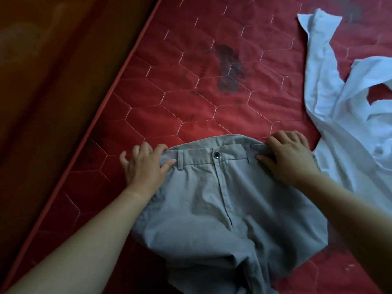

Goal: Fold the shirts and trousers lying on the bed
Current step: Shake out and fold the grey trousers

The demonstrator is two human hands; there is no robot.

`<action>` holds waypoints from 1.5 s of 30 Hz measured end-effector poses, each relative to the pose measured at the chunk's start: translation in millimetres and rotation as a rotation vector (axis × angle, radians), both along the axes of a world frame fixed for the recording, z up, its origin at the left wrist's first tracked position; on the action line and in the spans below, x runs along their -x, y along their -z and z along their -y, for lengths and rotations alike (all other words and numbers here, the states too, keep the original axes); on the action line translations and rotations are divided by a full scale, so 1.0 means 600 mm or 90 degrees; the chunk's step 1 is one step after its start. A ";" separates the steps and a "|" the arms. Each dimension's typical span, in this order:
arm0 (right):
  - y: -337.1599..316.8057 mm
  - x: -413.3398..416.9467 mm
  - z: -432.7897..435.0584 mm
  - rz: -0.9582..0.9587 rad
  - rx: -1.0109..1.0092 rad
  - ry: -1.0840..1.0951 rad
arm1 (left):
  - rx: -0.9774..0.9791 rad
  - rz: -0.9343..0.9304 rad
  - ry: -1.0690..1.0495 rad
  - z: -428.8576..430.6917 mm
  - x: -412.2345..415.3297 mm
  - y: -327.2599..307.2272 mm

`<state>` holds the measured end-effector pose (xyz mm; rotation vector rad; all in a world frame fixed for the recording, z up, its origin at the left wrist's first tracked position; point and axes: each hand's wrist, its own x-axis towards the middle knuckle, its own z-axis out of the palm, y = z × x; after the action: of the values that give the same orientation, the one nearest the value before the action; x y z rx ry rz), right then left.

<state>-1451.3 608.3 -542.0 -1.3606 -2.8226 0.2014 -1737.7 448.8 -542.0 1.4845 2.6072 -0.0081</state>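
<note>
The left hand's fingers [145, 146] are spread and slightly bent. The outer ones lie on the red quilted mattress [191, 107], just past the cloth. The index finger curls over the left top corner of the waistband [199, 159], and the thumb lies across the front of it, so that corner sits pinched between the 2.

The right hand's fingers [282, 136] are close together and hooked over the upper edge of the waistband at its right end. The thumb is pressed on the front, beside a belt loop, and holds that end. The left hand [144, 169] and the right hand [290, 161] are well apart, 1 at each end of the waistband, with both bare forearms reaching in from the bottom corners.

Between the hands lie the grey trousers [212, 204], front side up on the mattress. Their metal button [216, 155] is fastened at the middle, the fly runs down from it, and another belt loop [180, 159] is near the left thumb. Below the seat the cloth is rumpled, and the legs bunch toward the bottom edge of the view.

To the right of the trousers a white shirt [339, 115] lies crumpled and unfolded, its nearest edge just beside the right hand. Farther up the mattress is a dark stain [230, 71]. Along the mattress's left edge runs a brown wooden surface [53, 81].
</note>
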 end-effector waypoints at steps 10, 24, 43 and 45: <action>-0.018 0.029 0.014 -0.017 0.025 -0.040 | 0.026 -0.074 0.168 -0.028 -0.035 -0.011; -0.471 -0.119 0.248 -0.301 0.000 0.038 | -0.221 0.127 0.107 0.194 -0.174 -0.501; -1.223 -0.317 0.546 -0.526 -0.380 -0.107 | -0.553 -0.363 0.229 0.528 -0.346 -1.290; -1.213 -0.339 0.605 -0.441 -0.335 -0.099 | -0.512 -0.319 0.228 0.577 -0.369 -1.269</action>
<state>-1247.7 245.0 185.7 -0.7620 -2.1713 -0.0649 -1516.1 102.3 219.2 2.4667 2.8112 0.8174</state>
